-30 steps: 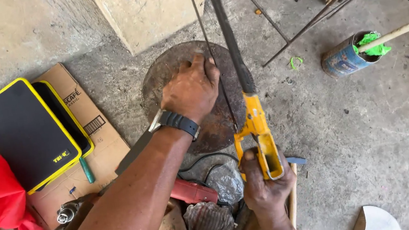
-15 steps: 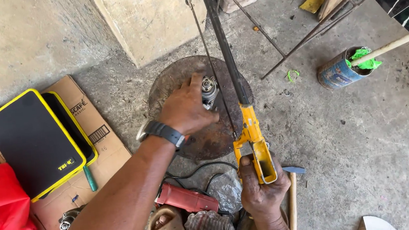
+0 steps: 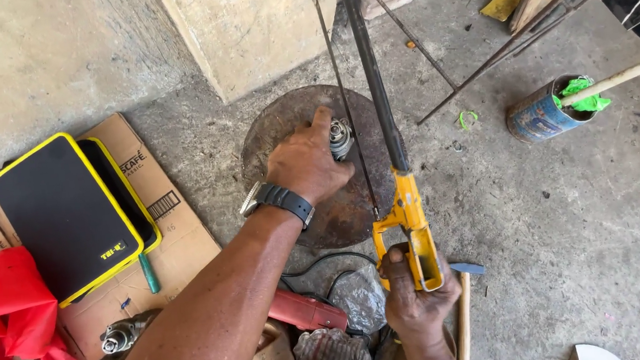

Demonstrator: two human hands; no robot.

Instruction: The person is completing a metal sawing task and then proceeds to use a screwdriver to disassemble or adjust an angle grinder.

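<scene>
My left hand (image 3: 307, 162) presses down on a small grey metal part (image 3: 340, 137) that sits on the rusty disc (image 3: 277, 126) at frame centre. Fingers wrap the part from its left side; thumb points to the upper right. Grip: clenched on the part, pinning it to the disc.

My right hand (image 3: 416, 303) is closed around the yellow handle of the hacksaw (image 3: 408, 218), low and right of centre. The saw's long axis runs nearly straight up the frame, from my right hand to the top edge, leaning slightly left at the top. The thin blade (image 3: 345, 108) runs parallel to the dark back bar, on its left.

Key relation: the part lies just left of the blade, at about mid-length of the saw. Blade and part look touching or nearly so; I cannot tell which from this angle. The left hand is the nearer one to the part; the right hand is well below it, at the saw's near end.

Around: black and yellow case (image 3: 60, 210) on cardboard (image 3: 179, 246) at left, red cloth (image 3: 1, 324) at lower left, tin can (image 3: 542, 114) with a stick at right, red power tool (image 3: 305, 312) below my left forearm. All rest on the concrete floor (image 3: 572, 243).
</scene>
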